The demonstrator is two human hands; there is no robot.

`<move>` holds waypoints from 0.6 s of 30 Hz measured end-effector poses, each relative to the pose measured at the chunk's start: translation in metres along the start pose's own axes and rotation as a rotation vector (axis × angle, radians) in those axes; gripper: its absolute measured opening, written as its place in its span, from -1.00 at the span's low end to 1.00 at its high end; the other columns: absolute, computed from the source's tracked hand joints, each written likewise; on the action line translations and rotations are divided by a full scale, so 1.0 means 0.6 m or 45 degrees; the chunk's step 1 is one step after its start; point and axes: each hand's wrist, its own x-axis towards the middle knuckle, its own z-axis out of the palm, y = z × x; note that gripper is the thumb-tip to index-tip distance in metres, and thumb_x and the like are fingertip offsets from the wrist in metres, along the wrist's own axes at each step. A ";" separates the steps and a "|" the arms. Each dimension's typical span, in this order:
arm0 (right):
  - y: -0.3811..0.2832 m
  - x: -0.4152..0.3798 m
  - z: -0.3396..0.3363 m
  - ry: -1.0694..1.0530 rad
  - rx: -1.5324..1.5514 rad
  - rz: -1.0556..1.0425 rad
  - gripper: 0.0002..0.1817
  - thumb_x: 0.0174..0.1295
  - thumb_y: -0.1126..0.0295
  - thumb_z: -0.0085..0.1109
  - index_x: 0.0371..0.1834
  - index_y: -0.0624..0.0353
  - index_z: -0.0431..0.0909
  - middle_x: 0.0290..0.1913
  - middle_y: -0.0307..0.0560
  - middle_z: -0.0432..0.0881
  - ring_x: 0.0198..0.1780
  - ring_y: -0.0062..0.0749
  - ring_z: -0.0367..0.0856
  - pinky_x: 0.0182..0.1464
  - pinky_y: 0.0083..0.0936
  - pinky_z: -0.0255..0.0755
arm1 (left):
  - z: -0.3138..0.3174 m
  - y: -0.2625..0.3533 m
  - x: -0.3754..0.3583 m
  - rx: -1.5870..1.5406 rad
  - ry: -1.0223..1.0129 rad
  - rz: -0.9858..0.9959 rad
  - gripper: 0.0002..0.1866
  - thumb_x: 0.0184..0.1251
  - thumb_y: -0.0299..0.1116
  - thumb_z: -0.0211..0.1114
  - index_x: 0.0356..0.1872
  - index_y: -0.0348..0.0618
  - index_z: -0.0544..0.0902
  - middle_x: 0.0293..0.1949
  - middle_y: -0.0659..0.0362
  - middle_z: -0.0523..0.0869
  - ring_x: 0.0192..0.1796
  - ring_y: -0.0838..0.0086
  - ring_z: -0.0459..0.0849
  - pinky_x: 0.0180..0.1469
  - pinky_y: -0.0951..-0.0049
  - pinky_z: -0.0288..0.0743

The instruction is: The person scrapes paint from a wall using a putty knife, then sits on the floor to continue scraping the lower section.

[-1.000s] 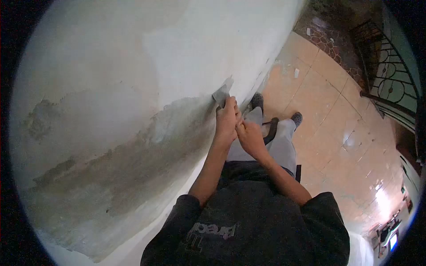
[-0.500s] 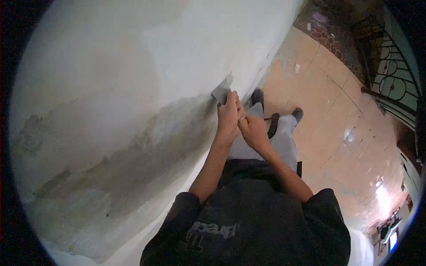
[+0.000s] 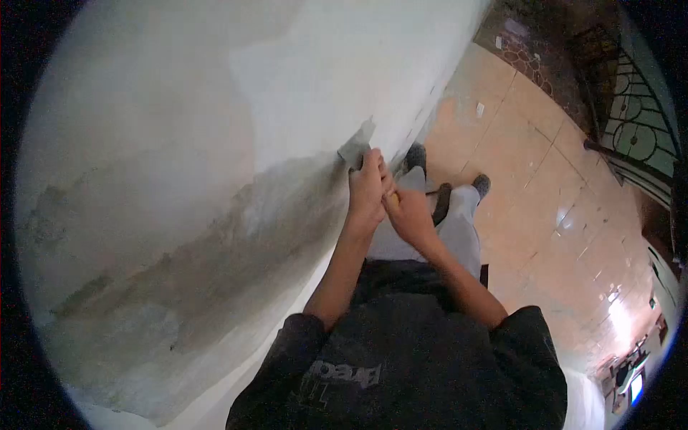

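Note:
My left hand (image 3: 367, 188) grips the handle of a putty knife (image 3: 356, 146), whose grey blade lies flat against the white wall (image 3: 215, 107). My right hand (image 3: 407, 212) is closed around the same handle just behind the left hand. The blade sits at the border between smooth white plaster and a darker, rough grey patch (image 3: 215, 244) of the wall. Both forearms reach forward from my dark shirt.
Below the hands are my grey trousers and dark shoes (image 3: 416, 156) on a tan tiled floor (image 3: 530, 186). A dark flat object (image 3: 439, 204) lies by my feet. A black wrought-iron gate (image 3: 631, 122) stands at the far right. Small debris dots the tiles.
Both hands and the putty knife have slid slightly up along the wall. The view has shifted a little.

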 end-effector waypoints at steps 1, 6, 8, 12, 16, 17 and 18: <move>-0.005 -0.004 -0.003 0.025 0.029 -0.009 -0.50 0.24 0.06 -0.01 -0.47 0.39 0.54 -0.52 0.35 0.51 -0.42 0.25 0.52 -0.38 -0.06 0.35 | -0.005 -0.005 -0.009 0.000 0.014 -0.011 -0.69 0.33 -0.20 0.11 -0.58 0.05 0.25 -0.66 0.38 0.15 -0.73 0.64 0.09 -0.61 0.52 0.09; 0.004 0.014 -0.002 0.024 -0.073 -0.104 -0.51 0.24 0.07 -0.02 -0.47 0.39 0.54 -0.52 0.36 0.51 -0.42 0.26 0.52 -0.39 -0.06 0.35 | 0.005 0.006 0.007 0.033 -0.014 0.005 -0.68 0.34 -0.22 0.08 -0.60 0.06 0.23 -0.66 0.39 0.14 -0.72 0.66 0.08 -0.61 0.54 0.07; 0.005 -0.009 0.004 0.004 -0.059 -0.067 -0.51 0.24 0.08 -0.01 -0.48 0.40 0.54 -0.51 0.36 0.51 -0.42 0.27 0.52 -0.38 -0.06 0.35 | -0.001 0.002 -0.004 -0.006 -0.068 0.005 -0.67 0.34 -0.23 0.08 -0.60 0.05 0.23 -0.67 0.39 0.13 -0.71 0.66 0.08 -0.60 0.54 0.08; 0.001 0.001 0.005 0.015 -0.070 -0.003 -0.52 0.23 0.08 -0.01 -0.49 0.39 0.53 -0.48 0.34 0.53 -0.39 0.26 0.52 -0.37 -0.05 0.36 | -0.003 -0.001 0.005 0.044 -0.007 0.037 -0.67 0.34 -0.23 0.08 -0.61 0.03 0.23 -0.66 0.39 0.14 -0.71 0.66 0.09 -0.60 0.53 0.06; -0.016 -0.001 -0.016 -0.077 -0.129 -0.035 -0.51 0.23 0.06 0.00 -0.47 0.39 0.55 -0.45 0.35 0.54 -0.36 0.25 0.54 -0.33 -0.06 0.37 | -0.008 -0.005 -0.003 -0.019 -0.003 -0.012 -0.67 0.34 -0.22 0.08 -0.61 0.03 0.23 -0.66 0.38 0.16 -0.70 0.65 0.09 -0.60 0.53 0.06; -0.008 -0.004 -0.011 -0.069 -0.128 -0.030 -0.51 0.23 0.06 0.00 -0.47 0.39 0.55 -0.45 0.35 0.54 -0.36 0.25 0.54 -0.33 -0.06 0.37 | -0.003 -0.003 0.000 -0.037 -0.030 0.016 -0.67 0.34 -0.22 0.08 -0.60 0.03 0.23 -0.65 0.37 0.16 -0.71 0.65 0.10 -0.60 0.53 0.06; 0.013 -0.003 0.004 -0.035 -0.093 -0.019 -0.51 0.23 0.06 0.01 -0.47 0.38 0.55 -0.45 0.35 0.54 -0.36 0.24 0.55 -0.32 -0.06 0.38 | -0.011 -0.011 0.004 -0.012 -0.033 0.021 -0.67 0.33 -0.22 0.09 -0.61 0.03 0.24 -0.65 0.37 0.17 -0.71 0.65 0.09 -0.62 0.53 0.06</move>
